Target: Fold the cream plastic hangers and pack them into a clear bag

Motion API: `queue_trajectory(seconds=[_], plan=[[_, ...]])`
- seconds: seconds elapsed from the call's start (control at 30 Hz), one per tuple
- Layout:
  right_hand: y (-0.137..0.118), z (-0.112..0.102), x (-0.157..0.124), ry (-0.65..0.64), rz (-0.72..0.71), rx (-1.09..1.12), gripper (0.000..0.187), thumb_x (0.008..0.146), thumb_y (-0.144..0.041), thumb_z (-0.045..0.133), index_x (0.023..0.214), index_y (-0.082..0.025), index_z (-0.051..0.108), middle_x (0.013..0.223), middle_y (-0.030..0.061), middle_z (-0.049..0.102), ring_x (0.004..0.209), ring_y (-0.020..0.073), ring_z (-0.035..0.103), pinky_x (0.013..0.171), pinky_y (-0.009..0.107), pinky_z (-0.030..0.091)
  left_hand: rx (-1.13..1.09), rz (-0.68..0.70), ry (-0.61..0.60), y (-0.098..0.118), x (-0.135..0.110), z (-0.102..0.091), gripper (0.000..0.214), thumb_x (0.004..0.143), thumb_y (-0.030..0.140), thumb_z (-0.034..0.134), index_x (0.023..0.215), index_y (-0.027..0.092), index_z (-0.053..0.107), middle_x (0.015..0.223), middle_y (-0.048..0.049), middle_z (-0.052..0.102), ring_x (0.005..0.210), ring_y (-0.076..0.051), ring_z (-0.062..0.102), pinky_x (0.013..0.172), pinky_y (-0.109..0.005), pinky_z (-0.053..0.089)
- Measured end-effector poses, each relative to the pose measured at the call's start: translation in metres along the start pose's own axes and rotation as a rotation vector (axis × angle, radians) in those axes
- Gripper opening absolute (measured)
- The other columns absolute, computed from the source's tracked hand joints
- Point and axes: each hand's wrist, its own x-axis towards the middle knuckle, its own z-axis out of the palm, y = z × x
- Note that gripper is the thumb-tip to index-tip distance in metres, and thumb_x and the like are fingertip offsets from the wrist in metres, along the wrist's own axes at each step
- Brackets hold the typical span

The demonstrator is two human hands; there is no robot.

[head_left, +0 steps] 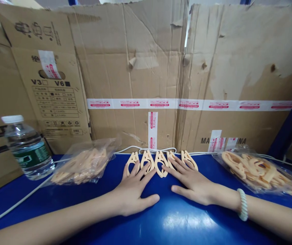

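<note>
Several beige folding hangers, among them the middle hanger (162, 174), lie side by side in a row on the blue table (105, 217). My left hand (135, 192) is flat and open, its fingers spread over the lower parts of the hangers on the left. My right hand (195, 183), with a pale coiled band (243, 205) on its wrist, lies open with fingertips across the hangers on the right. Neither hand grips anything. The fingers partly cover the outer hangers; the middle one shows almost whole between them.
A clear bag of beige hangers (84, 166) lies at left, another bag of hangers (260, 170) at right. A water bottle (30, 149) stands far left. A white cable (15, 206) runs along the table. Cardboard sheets (135, 78) wall off the back.
</note>
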Motion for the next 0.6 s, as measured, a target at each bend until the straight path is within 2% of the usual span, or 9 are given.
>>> queue_trajectory(seconds=[0.07,0.17,0.23,0.3,0.37,0.43,0.47,0.53,0.6], plan=[[-0.001,0.000,0.000,0.028,-0.014,-0.057,0.067,0.093,-0.061,0.036,0.151,-0.035,0.012,0.158,0.0096,0.007,0.144,0.0339,0.003,0.110,0.066,0.010,0.008,-0.011,0.022,0.001,0.000,-0.001,0.074,0.088,0.070,0.038,0.149,0.032,0.021,0.157,-0.0105,0.016,0.142,-0.043,0.002,0.106,-0.073,0.003],[-0.011,-0.003,-0.002,0.133,-0.027,-0.214,0.067,0.094,-0.056,0.039,0.151,-0.026,0.020,0.156,0.0163,0.017,0.143,0.0370,0.011,0.108,0.069,0.009,0.045,0.001,0.116,0.007,-0.006,-0.004,0.069,0.090,0.060,0.045,0.149,0.030,0.025,0.158,-0.0098,0.016,0.143,-0.040,0.001,0.108,-0.070,0.004],[-0.022,-0.004,-0.007,0.215,-0.055,-0.315,0.061,0.094,-0.043,0.044,0.149,-0.021,0.028,0.154,0.0185,0.023,0.141,0.0387,0.018,0.108,0.070,0.013,0.076,0.067,0.165,0.013,-0.015,-0.006,0.066,0.089,0.050,0.051,0.148,0.029,0.029,0.158,-0.0088,0.017,0.144,-0.037,0.005,0.111,-0.067,0.006],[-0.036,-0.004,-0.015,0.258,-0.130,-0.373,0.055,0.092,-0.027,0.046,0.146,-0.020,0.036,0.151,0.0166,0.031,0.139,0.0380,0.026,0.108,0.067,0.022,0.110,0.142,0.194,0.019,-0.026,-0.006,0.061,0.088,0.042,0.055,0.144,0.027,0.038,0.157,-0.0076,0.021,0.144,-0.037,0.013,0.112,-0.065,0.010],[-0.048,-0.003,-0.026,0.254,-0.220,-0.374,0.052,0.090,-0.020,0.046,0.142,-0.021,0.043,0.145,0.0134,0.045,0.133,0.0361,0.040,0.104,0.061,0.036,0.142,0.169,0.253,0.023,-0.038,-0.003,0.053,0.084,0.033,0.057,0.135,0.025,0.050,0.153,-0.0074,0.033,0.142,-0.036,0.022,0.112,-0.064,0.013],[-0.058,-0.004,-0.038,0.217,-0.255,-0.324,0.047,0.092,-0.023,0.046,0.138,-0.022,0.049,0.135,0.0117,0.056,0.120,0.0331,0.056,0.095,0.052,0.050,0.153,0.199,0.313,0.024,-0.047,0.000,0.044,0.081,0.024,0.056,0.125,0.023,0.058,0.146,-0.0065,0.046,0.138,-0.034,0.031,0.113,-0.062,0.016],[-0.061,-0.006,-0.043,0.194,-0.246,-0.286,0.044,0.093,-0.025,0.046,0.136,-0.022,0.052,0.132,0.0107,0.058,0.115,0.0314,0.060,0.091,0.047,0.054,0.154,0.215,0.337,0.023,-0.049,0.001,0.041,0.079,0.020,0.055,0.120,0.023,0.060,0.142,-0.0059,0.050,0.136,-0.033,0.036,0.113,-0.061,0.018],[-0.065,-0.011,-0.050,0.156,-0.196,-0.198,0.041,0.095,-0.030,0.045,0.134,-0.024,0.055,0.132,0.0088,0.058,0.115,0.0290,0.061,0.089,0.042,0.056,0.153,0.245,0.366,0.019,-0.052,0.003,0.039,0.077,0.014,0.052,0.113,0.023,0.062,0.136,-0.0051,0.056,0.132,-0.030,0.043,0.112,-0.057,0.024],[-0.065,-0.016,-0.052,0.127,-0.151,-0.125,0.040,0.095,-0.033,0.043,0.133,-0.025,0.056,0.135,0.0069,0.056,0.119,0.0282,0.058,0.092,0.041,0.055,0.159,0.294,0.374,0.015,-0.050,0.004,0.039,0.074,0.011,0.051,0.110,0.024,0.062,0.133,-0.0055,0.059,0.127,-0.028,0.048,0.111,-0.055,0.029]])
